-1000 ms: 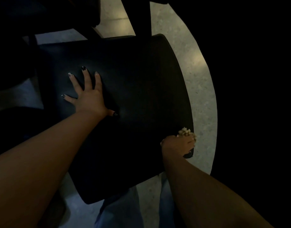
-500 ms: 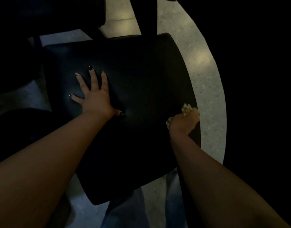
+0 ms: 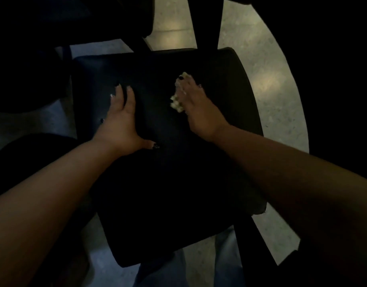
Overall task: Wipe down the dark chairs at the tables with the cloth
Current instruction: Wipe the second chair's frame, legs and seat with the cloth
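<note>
A dark padded chair seat (image 3: 178, 183) fills the middle of the view. My left hand (image 3: 118, 123) lies flat on the seat's left part with its fingers straight and the thumb spread out. My right hand (image 3: 196, 108) presses a small pale cloth (image 3: 177, 101) onto the middle of the seat; the cloth shows at my fingertips and beside my palm, and most of it is hidden under the hand.
Speckled light floor (image 3: 267, 83) curves round the seat's right side. A dark post (image 3: 205, 21) rises behind the seat. Another dark seat (image 3: 29, 65) sits at the upper left. A large dark shape (image 3: 342, 100) covers the right side. My trouser legs (image 3: 161, 272) show below.
My right hand has slid the cloth from the seat's near right edge up and left to its middle. My left hand has drawn its spread fingers closer together.
</note>
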Available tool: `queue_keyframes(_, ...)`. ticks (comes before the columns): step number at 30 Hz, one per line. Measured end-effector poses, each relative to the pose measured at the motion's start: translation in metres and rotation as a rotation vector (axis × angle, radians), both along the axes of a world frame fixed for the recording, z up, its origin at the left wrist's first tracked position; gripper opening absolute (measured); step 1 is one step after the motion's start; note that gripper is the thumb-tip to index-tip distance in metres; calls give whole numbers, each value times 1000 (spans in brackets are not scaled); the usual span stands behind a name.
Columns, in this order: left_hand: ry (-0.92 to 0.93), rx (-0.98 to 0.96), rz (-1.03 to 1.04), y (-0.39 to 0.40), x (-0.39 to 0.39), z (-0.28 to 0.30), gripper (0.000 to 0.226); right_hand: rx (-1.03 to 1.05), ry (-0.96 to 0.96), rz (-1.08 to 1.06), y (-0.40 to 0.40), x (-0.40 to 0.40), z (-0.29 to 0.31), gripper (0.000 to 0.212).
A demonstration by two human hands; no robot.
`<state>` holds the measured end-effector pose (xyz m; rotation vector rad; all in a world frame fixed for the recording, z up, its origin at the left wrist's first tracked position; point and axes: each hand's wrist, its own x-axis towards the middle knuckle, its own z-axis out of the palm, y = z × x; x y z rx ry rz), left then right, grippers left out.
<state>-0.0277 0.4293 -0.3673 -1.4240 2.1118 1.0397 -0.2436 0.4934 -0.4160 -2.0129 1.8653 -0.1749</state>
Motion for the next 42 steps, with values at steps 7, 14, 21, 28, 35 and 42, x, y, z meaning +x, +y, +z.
queue_keyframes(7, -210, 45, -107, 9, -10, 6, 134, 62, -11, -624, 22, -62, -3, 69)
queue_keyframes(14, -213, 7, -113, 9, -8, -2, 134, -178, -251, -975, -36, 20, -13, 46)
queue_keyframes(21, -197, -13, -104, 10, -4, -7, 134, -160, -226, -129, -37, 63, -16, 53)
queue_keyframes(28, -195, -11, -98, 10, -6, -6, 135, -40, -21, -623, 25, -60, 1, 49)
queue_keyframes(35, -198, -20, -92, 11, -6, -9, 134, -201, -258, -750, 25, 42, -8, 49)
queue_keyframes(42, -178, -19, -86, 11, -3, -9, 132, -90, -266, -90, 66, 67, -7, 51)
